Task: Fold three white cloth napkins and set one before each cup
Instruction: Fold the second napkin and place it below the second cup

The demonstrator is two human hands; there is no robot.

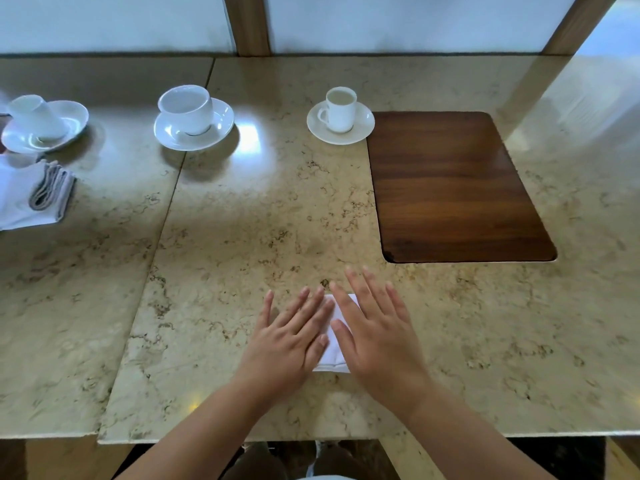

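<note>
Left hand [289,336], right hand [375,336] flat on napkin [333,355], marble table [242,220], wood inlay [453,188]

The scene is lit softly and evenly, with daylight that seems to come from the pale panels [114,22] at the far side. A bright white glare lies on the polished bench [242,220] between the middle cup [186,109] and the right cup [341,109], and the wooden inlay [453,185] also shines a little. Soft shadows fall beside the saucers. The wide lens bends the bench lines at the edges. The far right corner is washed out, and both hands look slightly blurred.
</note>
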